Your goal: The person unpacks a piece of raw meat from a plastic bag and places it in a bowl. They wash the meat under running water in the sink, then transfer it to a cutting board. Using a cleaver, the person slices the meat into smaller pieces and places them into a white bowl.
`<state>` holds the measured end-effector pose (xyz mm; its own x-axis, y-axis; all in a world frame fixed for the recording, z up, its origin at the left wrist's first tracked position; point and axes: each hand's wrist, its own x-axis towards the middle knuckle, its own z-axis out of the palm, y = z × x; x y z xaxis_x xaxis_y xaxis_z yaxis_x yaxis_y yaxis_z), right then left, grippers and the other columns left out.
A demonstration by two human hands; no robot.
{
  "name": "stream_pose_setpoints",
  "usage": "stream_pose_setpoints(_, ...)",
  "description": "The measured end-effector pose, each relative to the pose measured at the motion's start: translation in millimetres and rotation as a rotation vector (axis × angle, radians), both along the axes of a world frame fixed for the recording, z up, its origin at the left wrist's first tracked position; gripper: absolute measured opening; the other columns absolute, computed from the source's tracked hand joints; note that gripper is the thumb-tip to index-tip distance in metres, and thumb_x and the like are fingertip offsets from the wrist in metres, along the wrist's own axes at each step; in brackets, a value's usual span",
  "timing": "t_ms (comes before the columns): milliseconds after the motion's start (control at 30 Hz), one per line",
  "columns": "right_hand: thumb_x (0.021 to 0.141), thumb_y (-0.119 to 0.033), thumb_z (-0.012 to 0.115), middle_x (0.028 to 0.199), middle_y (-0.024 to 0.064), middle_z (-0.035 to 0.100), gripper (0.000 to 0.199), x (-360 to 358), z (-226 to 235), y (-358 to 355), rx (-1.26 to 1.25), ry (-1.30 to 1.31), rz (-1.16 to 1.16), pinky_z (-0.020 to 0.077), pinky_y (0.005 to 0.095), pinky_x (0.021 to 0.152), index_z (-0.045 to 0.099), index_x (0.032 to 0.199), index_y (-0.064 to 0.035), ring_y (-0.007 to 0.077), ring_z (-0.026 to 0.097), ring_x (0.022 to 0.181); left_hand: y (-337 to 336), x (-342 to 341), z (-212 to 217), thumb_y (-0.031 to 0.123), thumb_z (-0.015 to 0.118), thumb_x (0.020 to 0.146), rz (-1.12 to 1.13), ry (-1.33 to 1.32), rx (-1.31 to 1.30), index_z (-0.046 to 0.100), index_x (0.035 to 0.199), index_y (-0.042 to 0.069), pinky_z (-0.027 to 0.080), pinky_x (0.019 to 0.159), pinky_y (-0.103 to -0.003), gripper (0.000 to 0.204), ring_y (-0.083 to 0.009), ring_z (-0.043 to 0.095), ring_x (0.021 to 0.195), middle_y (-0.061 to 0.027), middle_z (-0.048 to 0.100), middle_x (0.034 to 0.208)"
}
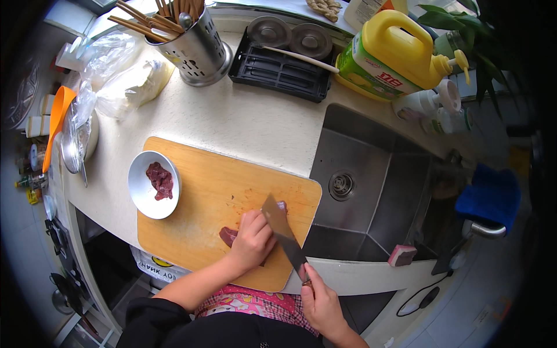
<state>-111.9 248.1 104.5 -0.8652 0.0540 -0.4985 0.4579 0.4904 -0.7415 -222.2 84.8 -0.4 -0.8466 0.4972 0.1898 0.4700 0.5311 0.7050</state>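
Grip, left hand [253, 236]: fingers curled and pressed down on a dark red piece of meat [228, 235] on the cutting board [209, 191]; closed over the meat, which shows at the hand's left edge and beyond the blade.
Grip, right hand [321, 301]: wrapped closed around the handle of a knife [284, 235]; blade angled up and left, its edge against the meat just beside the left fingers.
Clear bags [116, 75]: far left of the counter [249, 122], crumpled, one with a pale yellow block inside.
White bowl [152, 184]: on the board's left end, holding one dark red piece.
Utensil holder [197, 49]: perforated metal cylinder with wooden chopsticks, upper left.
Black tray [278, 69]: behind the board, carrying two round metal lids.
Sink [371, 185]: steel, right of the board.
Yellow jug [400, 52]: behind the sink, handled, with a green and white label.
Pump bottle [423, 104]: white, lying right of the jug.
Sponge [402, 255]: pink, on the sink's front rim.
Blue cloth [490, 194]: far right.
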Motion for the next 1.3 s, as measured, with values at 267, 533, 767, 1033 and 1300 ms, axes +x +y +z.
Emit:
stream_pose_setpoints(267, 0.089, -0.022, 0.058, 0.080, 0.0185, 0.063, 0.049, 14, -4, -3, 0.111, 0.052, 0.059, 0.0522, 0.0401, 0.059, 0.045, 0.127, 0.0042, 0.0347, 0.064, 0.068, -3, 4, -5, -0.001, 0.069, 0.065, 0.018, -0.048, 0.021, 0.065, 0.096, 0.002, 0.045, 0.084, -0.043, 0.031, -0.0360, 0.055, 0.097, -0.0148, 0.061, 0.103)
stream_pose_setpoints(533, 0.089, -0.024, 0.058, 0.077, 0.0174, 0.063, 0.049, 12, -4, -5, 0.138, 0.037, 0.081, 0.0520, 0.0407, 0.057, 0.046, 0.126, 0.0049, 0.0338, 0.063, 0.065, 0, 1, -3, -0.002, 0.065, 0.067, 0.029, 0.004, 0.041, 0.063, 0.100, -0.002, 0.046, 0.079, -0.039, 0.033, -0.0323, 0.057, 0.092, -0.0139, 0.061, 0.106)
stream_pose_setpoints(767, 0.089, -0.025, 0.057, 0.073, 0.0178, 0.062, 0.047, -10, -7, -10, 0.154, 0.012, 0.103, 0.0513, 0.0422, 0.054, 0.047, 0.124, 0.0064, 0.0345, 0.063, 0.062, 3, -3, 0, -0.003, 0.066, 0.066, 0.058, -0.012, 0.058, 0.063, 0.098, -0.002, 0.047, 0.079, -0.040, 0.032, -0.0334, 0.057, 0.090, -0.0131, 0.061, 0.100)
stream_pose_setpoints(1033, 0.090, -0.025, 0.056, 0.073, 0.0206, 0.063, 0.046, -27, -9, -2, 0.044, 0.031, 0.094, 0.0517, 0.0432, 0.054, 0.047, 0.122, 0.0070, 0.0364, 0.063, 0.062, 5, -2, 1, -0.004, 0.066, 0.065, 0.064, -0.013, 0.031, 0.064, 0.099, -0.002, 0.047, 0.078, -0.039, 0.034, -0.0331, 0.057, 0.089, -0.0129, 0.061, 0.102)
stream_pose_setpoints(1300, 0.090, -0.025, 0.057, 0.073, 0.0209, 0.063, 0.047, -23, -12, -5, 0.081, 0.021, 0.089, 0.0518, 0.0422, 0.053, 0.047, 0.122, 0.0070, 0.0363, 0.063, 0.061, 6, -3, 3, -0.005, 0.066, 0.066, 0.075, -0.031, 0.058, 0.064, 0.100, -0.003, 0.047, 0.079, -0.041, 0.034, -0.0353, 0.057, 0.092, -0.0141, 0.060, 0.102)
